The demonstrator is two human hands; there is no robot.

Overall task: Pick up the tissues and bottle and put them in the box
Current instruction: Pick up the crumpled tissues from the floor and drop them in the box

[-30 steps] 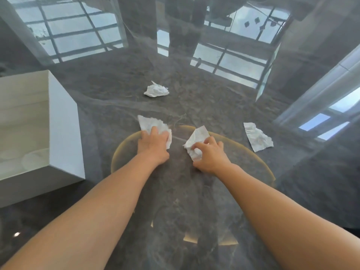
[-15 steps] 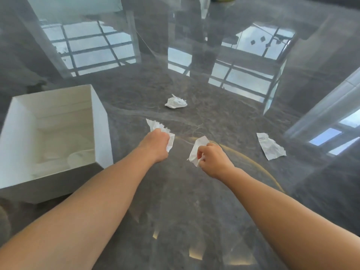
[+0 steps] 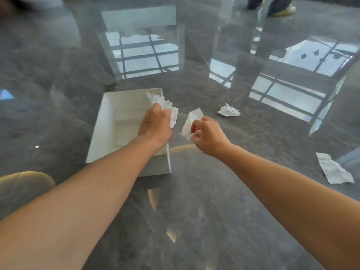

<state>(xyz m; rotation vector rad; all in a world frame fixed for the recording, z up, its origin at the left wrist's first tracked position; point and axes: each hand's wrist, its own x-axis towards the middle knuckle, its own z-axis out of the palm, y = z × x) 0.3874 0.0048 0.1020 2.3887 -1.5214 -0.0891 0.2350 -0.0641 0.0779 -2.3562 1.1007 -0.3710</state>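
An open white box (image 3: 109, 121) stands on the glossy grey floor, left of centre. My left hand (image 3: 154, 123) is over the box's right wall, closed on a crumpled white tissue (image 3: 165, 106). My right hand (image 3: 209, 135) is just right of the box, above the floor, pinching a second tissue (image 3: 190, 123). A crumpled tissue (image 3: 228, 111) lies on the floor further right. A flat torn tissue (image 3: 334, 169) lies at the right edge. I see no bottle.
The polished floor (image 3: 194, 211) mirrors windows and bright frames. Someone's shoes (image 3: 283, 9) are at the top right. A rounded tan shape (image 3: 25, 184) is reflected at the lower left.
Both hands lifted their tissues off the floor and moved left toward the box. My left hand has reached the box's right wall; the view swung left, bringing the box to centre.
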